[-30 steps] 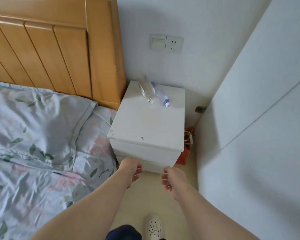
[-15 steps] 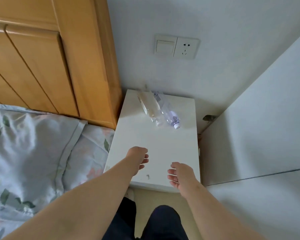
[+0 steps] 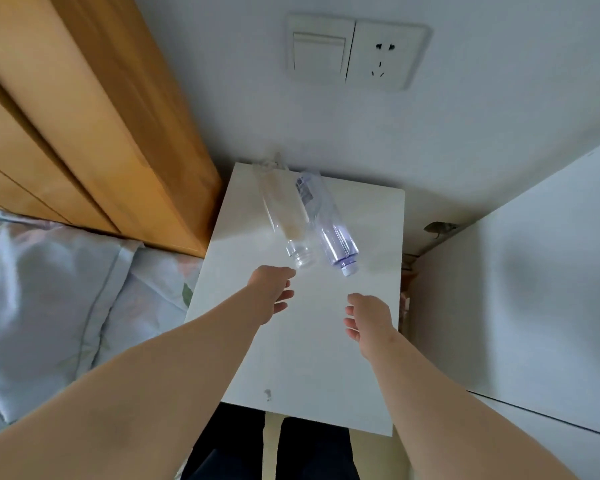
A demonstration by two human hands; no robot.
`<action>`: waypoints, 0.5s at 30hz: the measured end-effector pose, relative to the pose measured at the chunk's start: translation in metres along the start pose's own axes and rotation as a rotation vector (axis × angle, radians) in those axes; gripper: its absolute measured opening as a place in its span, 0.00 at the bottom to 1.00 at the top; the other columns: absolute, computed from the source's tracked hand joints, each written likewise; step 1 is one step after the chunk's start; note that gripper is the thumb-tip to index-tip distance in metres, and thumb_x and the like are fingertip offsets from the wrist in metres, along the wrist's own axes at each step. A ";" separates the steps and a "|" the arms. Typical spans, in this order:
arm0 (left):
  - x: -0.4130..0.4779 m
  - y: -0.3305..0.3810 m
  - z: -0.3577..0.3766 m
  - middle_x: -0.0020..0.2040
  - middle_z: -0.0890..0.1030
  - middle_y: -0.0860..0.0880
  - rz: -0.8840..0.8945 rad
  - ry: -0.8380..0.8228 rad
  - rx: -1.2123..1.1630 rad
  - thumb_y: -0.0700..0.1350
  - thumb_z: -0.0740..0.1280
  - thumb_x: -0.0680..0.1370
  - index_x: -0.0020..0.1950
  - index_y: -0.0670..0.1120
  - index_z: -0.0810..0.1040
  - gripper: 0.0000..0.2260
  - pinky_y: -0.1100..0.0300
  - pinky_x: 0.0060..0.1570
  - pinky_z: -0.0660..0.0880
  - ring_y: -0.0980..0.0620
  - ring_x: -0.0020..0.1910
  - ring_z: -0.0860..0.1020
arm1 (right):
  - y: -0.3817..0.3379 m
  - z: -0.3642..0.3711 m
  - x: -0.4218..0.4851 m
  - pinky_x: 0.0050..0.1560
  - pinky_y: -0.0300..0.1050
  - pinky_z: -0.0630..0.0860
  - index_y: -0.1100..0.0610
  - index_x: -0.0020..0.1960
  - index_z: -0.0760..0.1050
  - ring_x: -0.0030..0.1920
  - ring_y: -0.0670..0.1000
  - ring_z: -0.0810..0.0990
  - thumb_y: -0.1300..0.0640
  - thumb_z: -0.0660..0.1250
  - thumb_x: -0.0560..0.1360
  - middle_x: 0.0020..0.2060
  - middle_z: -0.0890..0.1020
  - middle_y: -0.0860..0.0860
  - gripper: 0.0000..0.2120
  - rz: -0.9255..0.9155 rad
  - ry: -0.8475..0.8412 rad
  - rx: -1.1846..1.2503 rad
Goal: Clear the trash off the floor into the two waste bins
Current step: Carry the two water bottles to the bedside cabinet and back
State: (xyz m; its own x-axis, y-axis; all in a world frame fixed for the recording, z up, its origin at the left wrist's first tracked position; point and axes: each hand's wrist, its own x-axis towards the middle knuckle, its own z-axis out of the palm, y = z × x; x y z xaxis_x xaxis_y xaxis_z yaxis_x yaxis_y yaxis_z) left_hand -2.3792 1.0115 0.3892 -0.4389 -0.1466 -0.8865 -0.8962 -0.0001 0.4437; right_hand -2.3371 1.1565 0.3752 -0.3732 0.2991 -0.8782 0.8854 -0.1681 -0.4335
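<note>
Two empty plastic bottles lie side by side on the white nightstand, necks toward me. The clear uncapped bottle is on the left. The bluish bottle with a white cap is on the right. My left hand hovers just short of the clear bottle's mouth, fingers loosely curled and holding nothing. Lower and to the right, my right hand floats over the nightstand top below the capped bottle, fingers relaxed and empty. No waste bin is in view.
A wooden headboard and a bed with floral bedding fill the left. A white panel stands close on the right. A switch and socket sit on the wall above. My dark trousers show below the nightstand's edge.
The view has closed in on the nightstand. Both hands have moved forward over its top toward the two bottles; the left one now nearly reaches the clear bottle's mouth.
</note>
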 end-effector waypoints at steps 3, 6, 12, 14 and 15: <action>0.018 0.009 0.024 0.46 0.72 0.49 -0.049 0.010 -0.095 0.46 0.68 0.76 0.53 0.45 0.71 0.10 0.56 0.48 0.73 0.49 0.46 0.75 | -0.013 -0.007 0.027 0.34 0.42 0.68 0.59 0.39 0.68 0.31 0.48 0.67 0.62 0.59 0.77 0.32 0.68 0.51 0.08 -0.001 0.001 0.021; 0.033 0.016 0.041 0.54 0.69 0.48 -0.089 0.010 -0.188 0.48 0.70 0.74 0.58 0.48 0.71 0.15 0.56 0.50 0.73 0.48 0.54 0.73 | -0.023 -0.005 0.053 0.40 0.46 0.68 0.68 0.58 0.70 0.36 0.51 0.67 0.61 0.60 0.77 0.34 0.66 0.52 0.13 0.007 -0.002 -0.010; 0.069 0.017 0.055 0.45 0.73 0.51 -0.128 0.064 -0.239 0.50 0.71 0.73 0.48 0.49 0.75 0.09 0.59 0.46 0.73 0.50 0.49 0.74 | -0.027 0.014 0.088 0.42 0.43 0.70 0.57 0.66 0.67 0.38 0.50 0.71 0.57 0.67 0.72 0.47 0.71 0.51 0.23 -0.079 -0.097 -0.063; 0.078 0.016 0.057 0.41 0.74 0.52 -0.105 0.064 -0.224 0.50 0.72 0.72 0.48 0.48 0.77 0.09 0.61 0.41 0.73 0.52 0.44 0.75 | -0.027 0.020 0.097 0.44 0.44 0.70 0.56 0.57 0.71 0.34 0.48 0.69 0.57 0.67 0.71 0.43 0.72 0.50 0.15 -0.105 -0.102 -0.102; 0.081 0.016 0.056 0.41 0.76 0.52 -0.090 0.054 -0.220 0.50 0.72 0.72 0.51 0.47 0.77 0.11 0.62 0.39 0.73 0.52 0.43 0.75 | -0.027 0.021 0.100 0.44 0.44 0.69 0.56 0.50 0.72 0.33 0.48 0.69 0.57 0.67 0.71 0.39 0.72 0.49 0.09 -0.112 -0.109 -0.118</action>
State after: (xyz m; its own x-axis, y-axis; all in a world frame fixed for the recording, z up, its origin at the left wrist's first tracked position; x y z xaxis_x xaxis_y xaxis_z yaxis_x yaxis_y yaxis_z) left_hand -2.4325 1.0556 0.3172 -0.3484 -0.1893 -0.9180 -0.8930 -0.2305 0.3865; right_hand -2.4041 1.1706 0.2951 -0.4937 0.2053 -0.8450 0.8604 -0.0257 -0.5089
